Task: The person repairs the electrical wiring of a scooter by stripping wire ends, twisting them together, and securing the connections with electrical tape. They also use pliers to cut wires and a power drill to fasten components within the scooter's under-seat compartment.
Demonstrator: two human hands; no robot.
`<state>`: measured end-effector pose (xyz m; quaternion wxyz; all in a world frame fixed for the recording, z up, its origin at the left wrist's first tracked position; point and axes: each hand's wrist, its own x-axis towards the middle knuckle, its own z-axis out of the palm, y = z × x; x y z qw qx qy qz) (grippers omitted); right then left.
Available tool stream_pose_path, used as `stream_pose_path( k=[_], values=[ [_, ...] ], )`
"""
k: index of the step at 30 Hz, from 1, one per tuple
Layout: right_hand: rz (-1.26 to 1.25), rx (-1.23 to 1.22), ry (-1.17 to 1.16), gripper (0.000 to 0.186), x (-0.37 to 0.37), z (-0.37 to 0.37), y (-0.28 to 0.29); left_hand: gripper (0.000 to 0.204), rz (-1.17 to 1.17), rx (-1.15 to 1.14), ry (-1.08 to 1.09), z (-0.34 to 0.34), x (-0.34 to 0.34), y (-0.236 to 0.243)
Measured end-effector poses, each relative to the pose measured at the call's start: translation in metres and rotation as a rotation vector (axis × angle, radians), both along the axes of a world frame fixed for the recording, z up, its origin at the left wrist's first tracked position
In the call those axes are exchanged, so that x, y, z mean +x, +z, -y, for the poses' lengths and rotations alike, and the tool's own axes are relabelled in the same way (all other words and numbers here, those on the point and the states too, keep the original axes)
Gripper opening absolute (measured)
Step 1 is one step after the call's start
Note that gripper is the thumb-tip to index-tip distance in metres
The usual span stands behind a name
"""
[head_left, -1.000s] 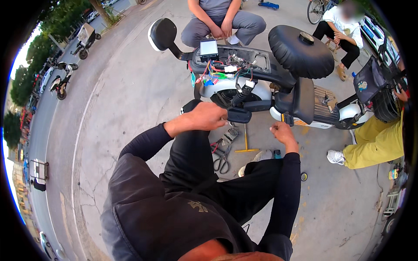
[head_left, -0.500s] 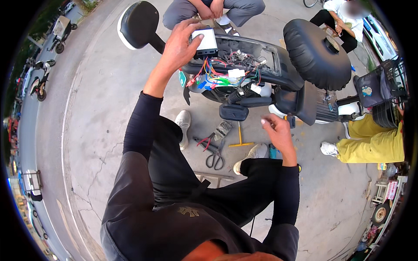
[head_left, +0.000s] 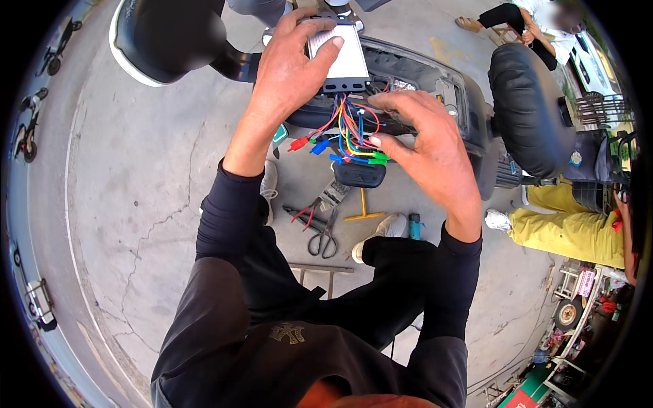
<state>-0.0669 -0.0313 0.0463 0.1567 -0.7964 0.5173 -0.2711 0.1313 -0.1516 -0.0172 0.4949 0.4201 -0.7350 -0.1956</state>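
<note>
Rests left hand [head_left: 289,71] on rectangular, white-topped black box [head_left: 354,58] running near-to-far, cannot tell whether clamped; holds right hand [head_left: 435,139], fingers [head_left: 403,103] apart, just right of thin multicoloured wires [head_left: 350,124].

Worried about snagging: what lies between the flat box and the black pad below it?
In the head view, coloured wires, with dark bodywork behind them, lie between box and pad.

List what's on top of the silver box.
The left hand lies partly over the silver box; its pale top shows at right. Whatever the hand covers is hidden.
</note>
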Motion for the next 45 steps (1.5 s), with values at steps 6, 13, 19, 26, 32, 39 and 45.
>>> stream_pose_path(
  k=[6, 13, 19, 26, 32, 39, 45],
  values=[
    [0.100, 0.054, -0.065, 0.038, 0.014, 0.002, -0.005, 0.039, 0.018, 0.023, 0.044, -0.004, 0.006, -0.004],
    [0.120, 0.015, -0.205, 0.026, 0.025, 0.000, -0.019, 0.038, -0.016, -0.144, -0.168, -0.017, 0.013, 0.012],
    [0.070, -0.317, -0.282, 0.015, 0.036, 0.015, -0.028, 0.047, 0.189, -0.121, -0.476, -0.010, 0.032, 0.006],
    [0.051, -0.322, -0.379, 0.010, 0.024, 0.023, -0.022, 0.062, 0.376, -0.213, -0.305, -0.019, 0.030, 0.008],
    [0.562, -0.141, -0.347, 0.015, 0.029, 0.024, -0.020, 0.065, 0.463, -0.298, -0.217, -0.024, 0.021, 0.015],
    [0.802, -0.039, -0.276, 0.019, 0.017, 0.029, -0.019, 0.058, 0.413, -0.119, -0.390, -0.021, 0.028, 0.037],
    [0.778, -0.072, -0.255, 0.021, 0.022, 0.028, -0.011, 0.042, 0.249, -0.268, -0.285, -0.044, 0.003, 0.046]
  ],
)
